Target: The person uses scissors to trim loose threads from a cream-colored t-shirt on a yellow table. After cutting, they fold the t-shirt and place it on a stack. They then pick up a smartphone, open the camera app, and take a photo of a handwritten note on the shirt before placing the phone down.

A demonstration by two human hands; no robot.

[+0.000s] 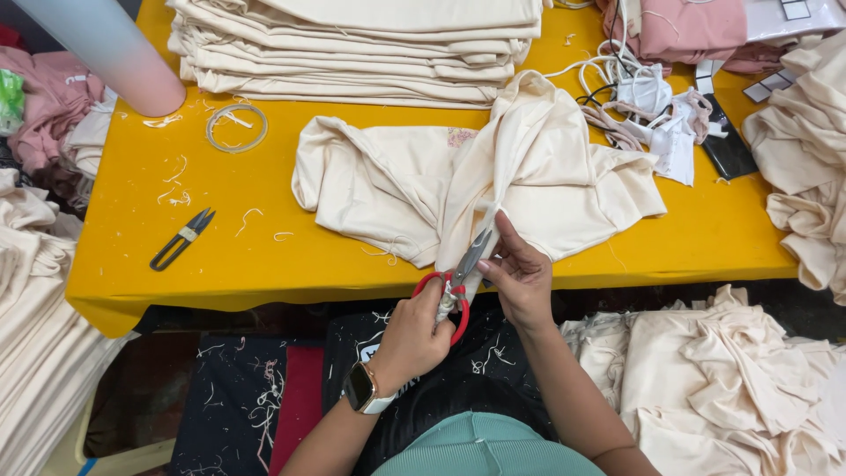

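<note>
- The left hand point(414, 335) was closed around the red handles of a pair of scissors point(458, 280), blades pointing up and away from the person, against the edge of a cream garment point(476, 181).
- The right hand point(522, 278) pinched a fold of that cream garment just beside the blades, fingers narrowed on the cloth.
- The garment lay crumpled on the yellow table point(132, 220), its lower fold hanging over the near edge where both hands met it.
- A smartwatch point(363, 388) sat on the left wrist.
- Left of the garment, well apart, a small black thread snip point(181, 239) lay on the table, with a ring of tape point(236, 128) farther back.
- Behind the garment stood a stack of folded cream cloth point(352, 48).
- To the garment's right lay a tangle of white labels and cords point(648, 115).
- No container showed; loose cream cloth point(731, 379) was heaped below the table, right of the hands.
</note>
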